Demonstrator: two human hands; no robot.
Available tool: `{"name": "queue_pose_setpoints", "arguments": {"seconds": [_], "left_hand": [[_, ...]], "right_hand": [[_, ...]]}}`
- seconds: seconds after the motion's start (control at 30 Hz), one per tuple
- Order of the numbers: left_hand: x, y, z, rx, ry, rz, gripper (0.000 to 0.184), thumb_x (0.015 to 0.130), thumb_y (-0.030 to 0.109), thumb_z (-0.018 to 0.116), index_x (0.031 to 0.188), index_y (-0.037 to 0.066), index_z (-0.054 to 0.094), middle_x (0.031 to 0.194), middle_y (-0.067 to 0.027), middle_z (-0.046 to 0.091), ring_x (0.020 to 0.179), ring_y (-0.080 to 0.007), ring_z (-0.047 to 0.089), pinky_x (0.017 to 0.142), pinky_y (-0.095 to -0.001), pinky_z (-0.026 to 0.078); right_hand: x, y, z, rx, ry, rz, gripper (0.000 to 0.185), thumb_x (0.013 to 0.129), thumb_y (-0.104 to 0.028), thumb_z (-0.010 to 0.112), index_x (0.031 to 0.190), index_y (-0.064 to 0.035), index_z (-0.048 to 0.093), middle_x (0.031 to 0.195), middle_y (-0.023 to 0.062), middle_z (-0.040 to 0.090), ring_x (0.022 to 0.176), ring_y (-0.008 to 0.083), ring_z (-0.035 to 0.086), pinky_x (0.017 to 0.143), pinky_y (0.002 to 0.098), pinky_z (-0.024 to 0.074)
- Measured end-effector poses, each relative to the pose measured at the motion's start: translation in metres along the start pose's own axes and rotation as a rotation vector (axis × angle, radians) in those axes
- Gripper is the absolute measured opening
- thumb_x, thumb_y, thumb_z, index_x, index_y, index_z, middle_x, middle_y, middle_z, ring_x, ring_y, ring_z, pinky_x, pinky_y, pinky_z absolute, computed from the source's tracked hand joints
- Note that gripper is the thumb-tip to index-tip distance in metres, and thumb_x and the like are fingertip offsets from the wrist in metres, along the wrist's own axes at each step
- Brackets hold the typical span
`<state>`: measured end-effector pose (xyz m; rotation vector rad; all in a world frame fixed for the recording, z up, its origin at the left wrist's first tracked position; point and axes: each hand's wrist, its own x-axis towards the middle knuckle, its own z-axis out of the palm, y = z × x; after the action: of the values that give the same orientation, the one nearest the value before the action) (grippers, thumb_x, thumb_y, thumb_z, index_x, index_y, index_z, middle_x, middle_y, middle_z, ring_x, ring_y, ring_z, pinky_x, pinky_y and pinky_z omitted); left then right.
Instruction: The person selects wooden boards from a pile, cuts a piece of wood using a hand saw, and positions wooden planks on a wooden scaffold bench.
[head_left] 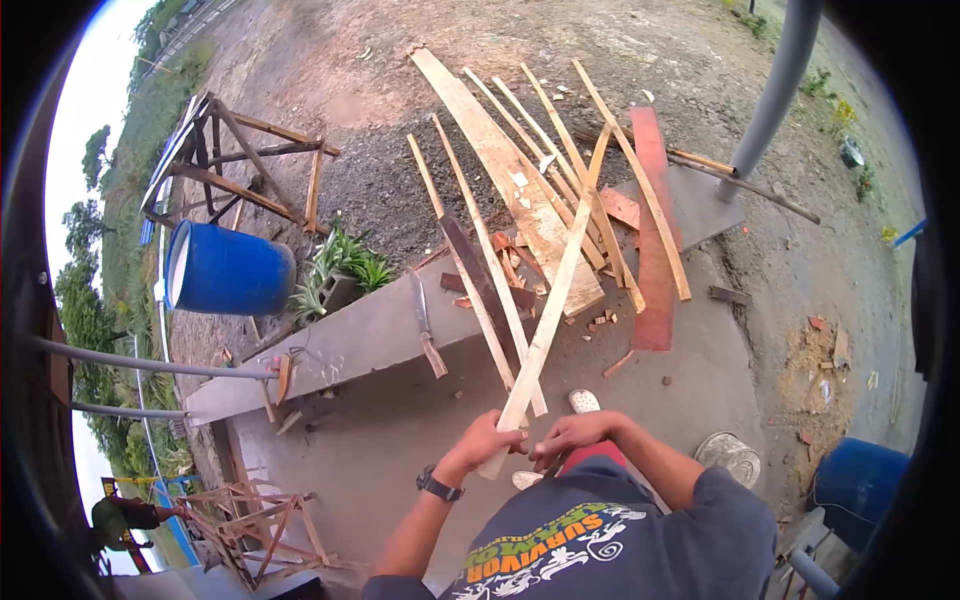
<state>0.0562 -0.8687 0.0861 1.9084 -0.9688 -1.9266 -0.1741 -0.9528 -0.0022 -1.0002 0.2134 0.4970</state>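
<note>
My left hand (487,440), with a black watch on its wrist, is closed round the near end of a long pale wood strip (560,302). The strip slants up and away over other strips. My right hand (572,434) is just right of the strip's end, close to my body, with its fingers curled. Whatever it holds is too small to make out. A wide pale board (530,210), several thin strips and a reddish board (655,230) lie beyond my hands.
At the left are a blue barrel (230,268) and a wooden frame (250,160). Grey posts (780,90) stand at right and left. A bucket (728,458) and another blue barrel (860,490) are at lower right. A person (125,520) is at lower left.
</note>
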Motion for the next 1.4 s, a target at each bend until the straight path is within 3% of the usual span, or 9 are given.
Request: {"name": "queue_pose_setpoints", "arguments": {"seconds": [0.07,0.13,0.23,0.3,0.37,0.7,0.93,1.23,1.4], "left_hand": [[-0.063,-0.021,-0.005,0.072,0.086,-0.045,0.044,0.092,0.023,0.076,0.119,-0.005,0.056,0.096,-0.0125,0.072,0.083,-0.0198,0.076,0.076,-0.0331,0.059],[-0.113,-0.059,-0.004,0.086,0.258,-0.102,0.046,0.089,0.025,0.077,0.118,-0.004,0.056,0.095,-0.0114,0.072,0.077,-0.0191,0.075,0.071,-0.0321,0.058],[-0.176,-0.159,0.02,0.08,0.213,-0.053,0.052,0.087,0.034,0.078,0.123,0.002,0.056,0.094,-0.0156,0.072,0.068,-0.0242,0.074,0.065,-0.0391,0.06],[-0.212,-0.209,0.053,0.237,0.476,-0.046,0.049,0.084,0.033,0.076,0.12,0.006,0.058,0.092,-0.0151,0.073,0.072,-0.0287,0.074,0.066,-0.0433,0.059],[-0.249,-0.237,0.061,0.481,0.672,-0.076,0.047,0.08,0.032,0.075,0.118,0.009,0.06,0.09,-0.0147,0.073,0.076,-0.0333,0.074,0.068,-0.0476,0.058],[-0.437,-0.459,0.174,0.455,0.957,-0.509,0.046,0.073,0.045,0.077,0.099,0.009,0.064,0.082,-0.0143,0.074,0.078,-0.0365,0.074,0.07,-0.0509,0.058],[-0.415,-0.627,0.363,-0.02,1.034,-0.76,0.057,0.067,0.055,0.084,0.095,0.008,0.068,0.087,-0.016,0.076,0.083,-0.0387,0.074,0.075,-0.0523,0.059],[-0.352,-0.653,0.398,-0.655,1.344,-0.711,0.061,0.067,0.052,0.088,0.103,0.007,0.069,0.088,-0.0159,0.076,0.084,-0.0346,0.076,0.077,-0.0491,0.06],[-0.343,-0.647,0.412,-0.882,1.469,-0.698,0.063,0.067,0.051,0.09,0.107,0.007,0.069,0.089,-0.0159,0.077,0.085,-0.0323,0.076,0.077,-0.0474,0.06]], "right_hand": [[0.005,0.02,-0.047,0.403,0.494,-0.211,0.087,0.106,-0.058,0.055,0.155,0.0117,0.035,0.145,0.0278,0.058,0.127,0.0352,0.064,0.106,0.0434,0.0541],[0.038,0.043,-0.095,0.841,0.897,-0.624,0.11,0.102,-0.066,0.055,0.163,0.0075,0.001,0.162,0.0349,0.03,0.152,0.0414,0.034,0.124,0.052,0.0328],[0.093,0.096,-0.19,0.984,0.892,-0.686,0.112,0.097,-0.073,0.054,0.166,-0.0004,0.004,0.169,0.0242,0.018,0.155,0.039,0.028,0.127,0.0522,0.0289],[0.135,0.081,-0.209,1.099,1.083,-0.446,0.057,0.103,-0.061,0.053,0.118,-0.0076,0.062,0.104,0.008,0.066,0.095,0.0232,0.065,0.094,0.0525,0.055],[0.159,0.091,-0.181,0.917,1.103,-0.41,0.042,0.105,-0.051,0.052,0.082,-0.0166,0.053,0.072,-0.0002,0.056,0.071,0.0185,0.058,0.075,0.0458,0.0553],[0.268,0.077,0.146,0.823,0.9,-0.252,0.035,0.103,-0.045,0.064,0.109,-0.0119,0.056,0.095,0.0036,0.056,0.088,0.0205,0.059,0.087,0.0411,0.0536],[0.343,0.078,0.337,0.483,0.763,-0.233,0.031,0.098,-0.029,0.071,0.114,-0.0066,0.057,0.096,0.0088,0.065,0.093,0.0247,0.067,0.087,0.0443,0.056],[0.434,0.158,0.486,-0.246,0.165,0.449,0.041,0.093,-0.024,0.074,0.124,-0.0017,0.057,0.116,0.0118,0.065,0.114,0.0275,0.064,0.098,0.0483,0.0546],[0.497,0.18,0.534,-0.336,-0.041,0.487,0.052,0.094,-0.026,0.074,0.134,-0.0061,0.048,0.121,0.0107,0.058,0.116,0.029,0.061,0.093,0.053,0.0549]]}}
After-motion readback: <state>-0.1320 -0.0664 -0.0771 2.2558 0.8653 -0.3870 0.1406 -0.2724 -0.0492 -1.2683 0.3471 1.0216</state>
